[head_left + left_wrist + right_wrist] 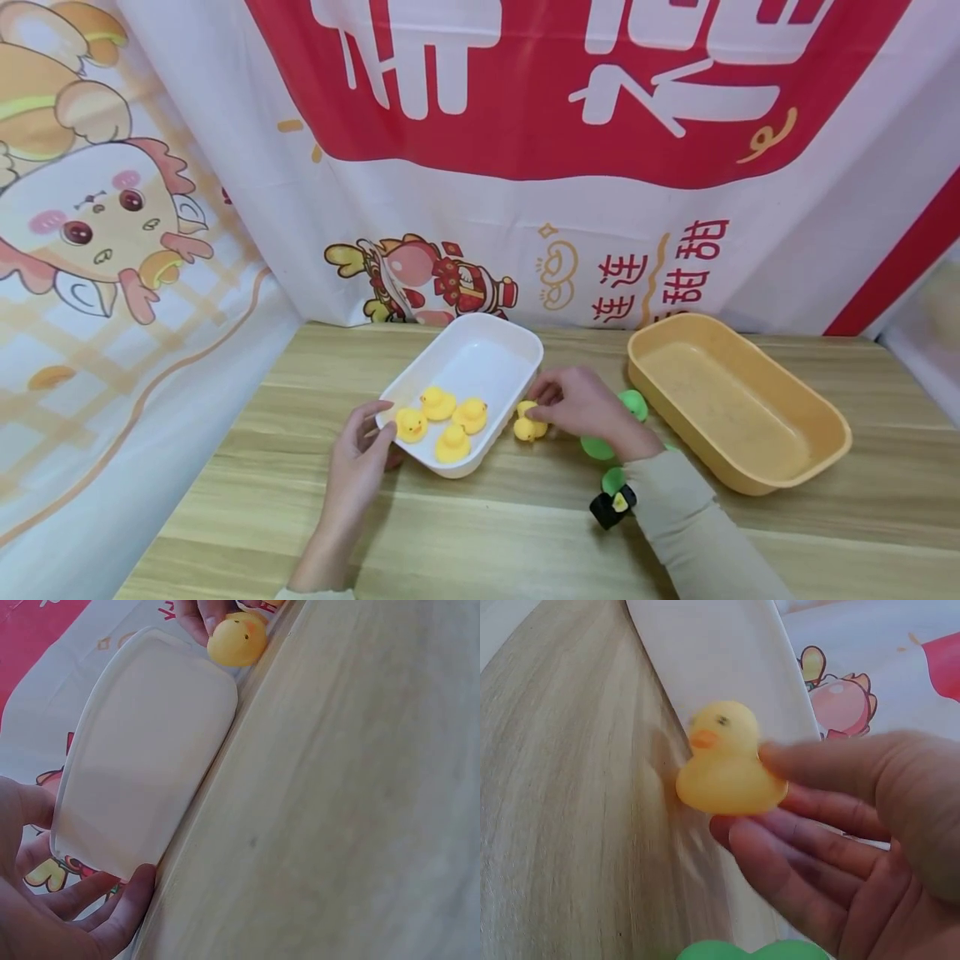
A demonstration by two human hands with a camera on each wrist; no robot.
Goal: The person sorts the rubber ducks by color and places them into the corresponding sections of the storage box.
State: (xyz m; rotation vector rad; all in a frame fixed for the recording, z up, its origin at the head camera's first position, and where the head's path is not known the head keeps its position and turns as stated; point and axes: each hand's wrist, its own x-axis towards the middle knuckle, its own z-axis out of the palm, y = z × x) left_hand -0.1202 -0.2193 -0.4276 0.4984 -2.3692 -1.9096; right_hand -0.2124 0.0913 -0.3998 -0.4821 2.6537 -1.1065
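A white plastic tub (487,358) stands on the table, with several yellow rubber ducks (453,444) grouped in its near end. My left hand (356,458) holds the tub's near left end, its fingers and thumb spread about the rim and side. Just outside the tub's right wall, my right hand (581,404) pinches another rubber duck (724,776) between thumb and fingers. That duck appears upright in the right wrist view, its orange beak turned away from the palm. From the left wrist, only the outer wall of the tub (150,750) shows, so its contents are hidden there.
To the right stands a larger orange-tan tub (738,400). Several green objects (633,405) lie under and beside the right forearm, partly covered by it. Near the right sleeve is a small black object (611,510) with a yellow patch. A printed cloth (570,208) hangs behind the table.
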